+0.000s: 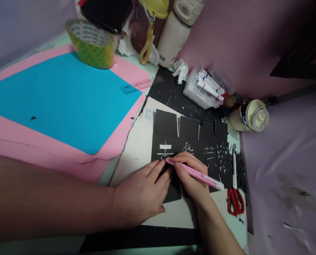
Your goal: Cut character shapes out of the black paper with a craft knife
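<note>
A black paper sheet [192, 136] with white cut-out characters and slits along its top edge lies on a cream board [139, 148]. My right hand [191, 175] is closed around a pink craft knife [197, 174], whose tip touches the black paper near the left character. My left hand [144, 189] lies flat with its fingers stretched out, pressing the black paper's lower left part right beside the knife tip.
Blue paper [59, 101] lies on pink paper [27, 141] at the left. A green tape roll [91, 44], bottles [173, 32], a marker box [204, 88] and a glue jar [249, 117] stand at the back. Red scissors [235, 200] and a white pen [234, 170] lie at the right.
</note>
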Demonstrator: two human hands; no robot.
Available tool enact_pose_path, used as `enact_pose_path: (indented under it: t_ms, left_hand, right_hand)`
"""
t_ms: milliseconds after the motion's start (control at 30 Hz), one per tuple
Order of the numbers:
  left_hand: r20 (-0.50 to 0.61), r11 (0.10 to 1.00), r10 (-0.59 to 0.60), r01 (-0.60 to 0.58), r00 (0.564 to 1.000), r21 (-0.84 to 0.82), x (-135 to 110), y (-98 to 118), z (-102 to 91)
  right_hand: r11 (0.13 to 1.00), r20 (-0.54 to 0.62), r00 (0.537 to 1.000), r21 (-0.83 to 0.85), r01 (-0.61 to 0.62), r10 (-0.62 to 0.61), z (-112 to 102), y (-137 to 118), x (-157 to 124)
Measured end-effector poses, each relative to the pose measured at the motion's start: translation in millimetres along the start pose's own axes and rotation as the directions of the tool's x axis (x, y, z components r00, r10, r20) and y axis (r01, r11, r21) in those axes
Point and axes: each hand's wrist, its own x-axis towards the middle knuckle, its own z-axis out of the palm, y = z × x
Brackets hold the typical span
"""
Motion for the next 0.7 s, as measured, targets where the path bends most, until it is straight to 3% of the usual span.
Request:
enact_pose_path:
  t_ms: [700]
  left_hand:
    - [-0.009, 1.0, -0.005, 0.005, 1.0, -0.008, 0.7, -0.2, -0.1]
  right_hand:
    - [1.0, 0.024, 1.0, -0.001, -0.002, 0.002, 0.0, -1.6, 0.8]
